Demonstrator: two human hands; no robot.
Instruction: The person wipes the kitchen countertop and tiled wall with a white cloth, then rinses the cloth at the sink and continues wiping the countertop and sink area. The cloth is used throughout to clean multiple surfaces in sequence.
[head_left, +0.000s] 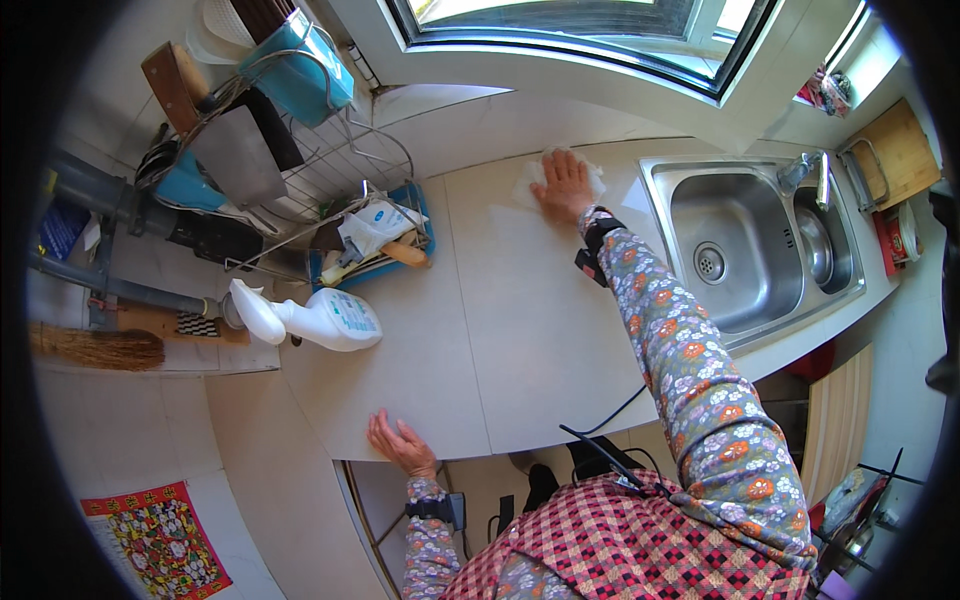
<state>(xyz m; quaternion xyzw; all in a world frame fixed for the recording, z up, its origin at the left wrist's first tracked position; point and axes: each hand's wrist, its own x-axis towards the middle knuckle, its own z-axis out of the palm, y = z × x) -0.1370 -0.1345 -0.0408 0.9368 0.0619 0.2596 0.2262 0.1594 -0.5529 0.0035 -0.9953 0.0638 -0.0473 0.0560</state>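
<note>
My right hand (564, 187) lies flat, fingers spread, on a thin white cloth (525, 187) near the back edge of the pale countertop (390, 390), to the left of the sink. Its palm presses the cloth down and hides part of it. My left hand (401, 444) rests at the front edge of the counter, fingers slightly apart, holding nothing. A white spray bottle (345, 319) is at the counter's left side, its nozzle pointing left.
At the right is a stainless steel sink (739, 251) with a faucet (823, 180). A wire rack (330, 157) holds a cleaver (238, 157) at the back left, beside a blue tray (429, 244) of utensils. An open window (570, 60) juts above the counter's back.
</note>
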